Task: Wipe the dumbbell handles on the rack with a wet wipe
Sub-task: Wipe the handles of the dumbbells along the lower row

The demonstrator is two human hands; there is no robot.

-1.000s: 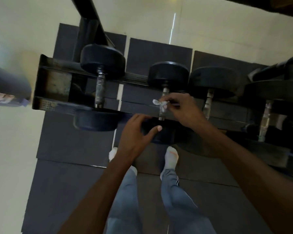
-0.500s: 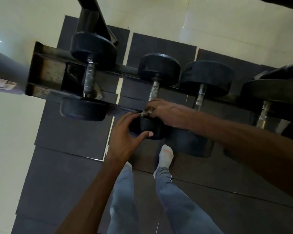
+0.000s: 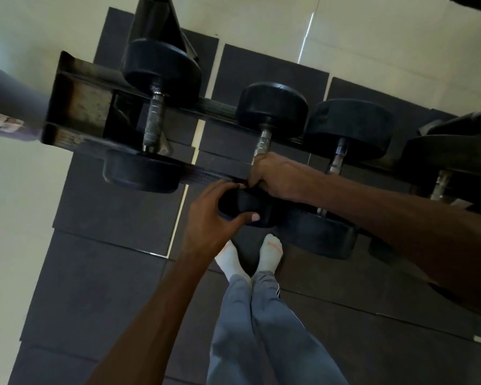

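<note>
Right hand (image 3: pixel 278 176) curled round near end of second dumbbell handle (image 3: pixel 262 144), wipe hidden beneath; left hand (image 3: pixel 214 215) gripping near head (image 3: pixel 245 204); best steadied, stroking full length away.

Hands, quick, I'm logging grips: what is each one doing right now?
Left hand: curled round the near head of the second dumbbell.
Right hand: wrapped round that dumbbell's handle; wipe hidden.
</note>
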